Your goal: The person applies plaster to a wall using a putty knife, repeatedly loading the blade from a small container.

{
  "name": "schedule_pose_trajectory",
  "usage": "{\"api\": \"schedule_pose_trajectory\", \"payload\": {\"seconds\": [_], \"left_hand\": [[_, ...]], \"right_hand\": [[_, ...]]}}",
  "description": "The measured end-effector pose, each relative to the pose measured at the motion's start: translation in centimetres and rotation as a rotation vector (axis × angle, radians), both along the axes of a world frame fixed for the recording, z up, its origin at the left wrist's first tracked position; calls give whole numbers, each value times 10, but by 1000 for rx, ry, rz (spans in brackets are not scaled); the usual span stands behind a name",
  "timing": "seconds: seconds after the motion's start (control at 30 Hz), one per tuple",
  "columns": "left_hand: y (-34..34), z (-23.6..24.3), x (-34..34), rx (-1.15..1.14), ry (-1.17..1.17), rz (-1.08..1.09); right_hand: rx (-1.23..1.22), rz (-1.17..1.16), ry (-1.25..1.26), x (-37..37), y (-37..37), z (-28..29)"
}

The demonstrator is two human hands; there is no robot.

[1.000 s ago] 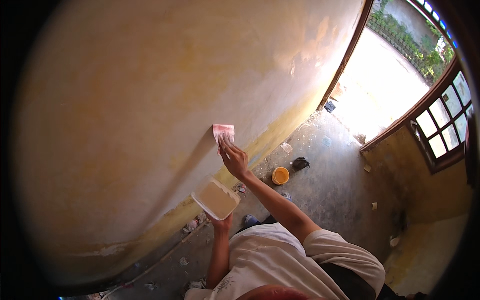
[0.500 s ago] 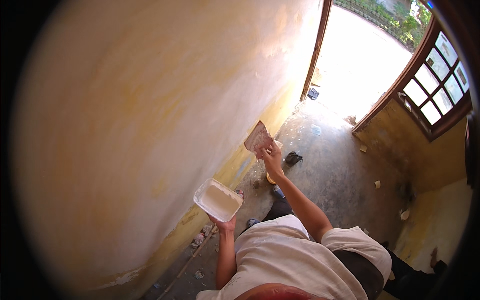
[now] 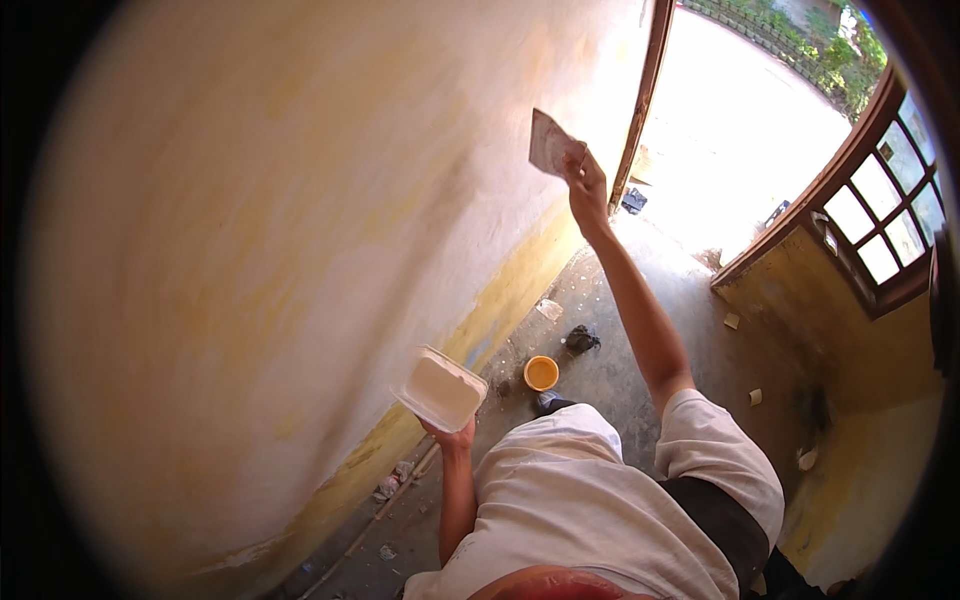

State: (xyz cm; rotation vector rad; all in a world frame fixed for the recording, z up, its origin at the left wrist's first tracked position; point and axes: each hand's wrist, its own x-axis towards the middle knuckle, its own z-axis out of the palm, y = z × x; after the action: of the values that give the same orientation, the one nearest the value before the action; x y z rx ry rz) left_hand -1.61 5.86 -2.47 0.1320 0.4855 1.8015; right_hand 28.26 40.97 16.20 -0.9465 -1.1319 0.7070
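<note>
My left hand [image 3: 456,437] supports a shallow white rectangular tray [image 3: 464,372] from beneath, close to the wall. Pale, creamy putty [image 3: 440,396] lies inside it. With my right arm stretched up and ahead, my right hand [image 3: 588,182] pinches a flat putty spreader [image 3: 549,146] smeared pinkish white. The spreader is right by the wall [image 3: 330,220], which is patchy yellow and white; whether it touches the wall I cannot tell. My fingertips are partly hidden behind the tray.
On the floor stand an orange tub [image 3: 541,373] and a crumpled black bag [image 3: 580,340]. A long stick [image 3: 385,512] and litter lie along the wall base. Ahead is a bright doorway [image 3: 720,120]; a paned window [image 3: 890,205] is at right.
My right hand has moved up and forward along the wall with the spreader. The tray has tilted and shifted slightly. The orange tub has come into fuller view.
</note>
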Motion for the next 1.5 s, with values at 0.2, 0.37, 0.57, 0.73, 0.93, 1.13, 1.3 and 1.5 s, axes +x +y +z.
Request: {"api": "schedule_pose_trajectory", "payload": {"seconds": [0.2, 0.37, 0.57, 0.73, 0.93, 1.13, 1.3, 1.5], "left_hand": [[22, 0, 49, -74, -13, 44], [37, 16, 71, -84, -1, 57], [26, 18, 74, -126, -2, 124], [25, -3, 72, -166, 45, 99], [28, 2, 64, -134, 45, -21], [35, 9, 62, -182, 76, 10], [25, 19, 62, -117, 57, 44], [29, 21, 73, -112, 25, 51]], "right_hand": [[254, -297, -233, 53, 105, 139], [220, -399, -382, 43, 170, 158], [524, -303, -174, -35, 98, 137], [486, -238, -280, -94, 30, 99], [557, -9, -476, -157, -72, 36], [535, 206, -413, -124, -91, -9], [313, -327, -143, -17, 31, 68], [135, -427, -72, 39, 153, 153]]}}
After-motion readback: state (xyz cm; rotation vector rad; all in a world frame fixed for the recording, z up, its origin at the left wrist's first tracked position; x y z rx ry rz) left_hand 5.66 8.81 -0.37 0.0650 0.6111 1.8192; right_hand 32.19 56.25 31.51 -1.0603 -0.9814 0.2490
